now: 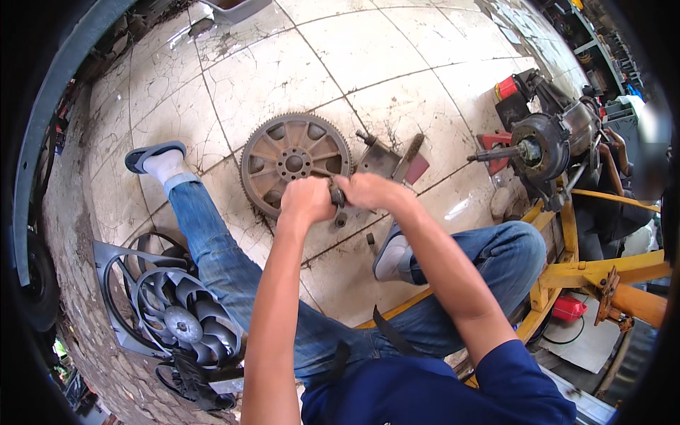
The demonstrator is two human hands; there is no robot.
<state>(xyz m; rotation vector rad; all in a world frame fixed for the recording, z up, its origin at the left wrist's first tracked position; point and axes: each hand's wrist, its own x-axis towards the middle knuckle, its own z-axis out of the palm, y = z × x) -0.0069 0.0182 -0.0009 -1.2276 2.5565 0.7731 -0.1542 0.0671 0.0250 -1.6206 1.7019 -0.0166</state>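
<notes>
We find the widest way on the bare floor tiles (375, 53) beyond the toothed wheel (295, 150), with another strip of tile between the flat metal plate (378, 160) and the hub assembly (533, 145), which blocks reach farther right. Straight ahead of our left hand (307, 198) and right hand (372, 191) the wheel's rim and that plate, with a long-handled tool (409, 157) beside it, stand in the way. Nearer us, tile shows between our two legs, though small loose parts (341, 220) dot it, while the fan (185, 324) crowds the space outside our left leg (212, 230).
</notes>
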